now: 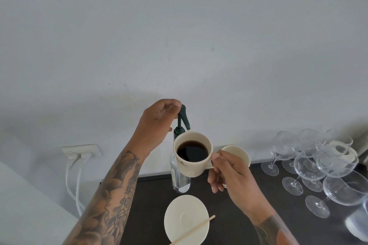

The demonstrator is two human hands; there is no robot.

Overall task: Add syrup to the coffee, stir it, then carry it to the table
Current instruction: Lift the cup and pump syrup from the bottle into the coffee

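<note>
A cream cup (192,167) of black coffee is held up in the air by its handle in my right hand (231,173). The cup sits right under the spout of a dark green pump (182,119) on a clear syrup bottle (180,180) that stands on the dark counter. My left hand (159,123) rests on the top of the pump head, fingers curled over it. Below, a cream saucer (186,219) lies on the counter with a wooden stir stick (195,229) across its near edge.
A second cream cup (239,155) stands behind my right hand. Several stemmed wine glasses (310,163) crowd the right side of the dark counter (151,205). A wall socket (81,151) with two white plugs and cables hangs at the left. A grey wall is behind.
</note>
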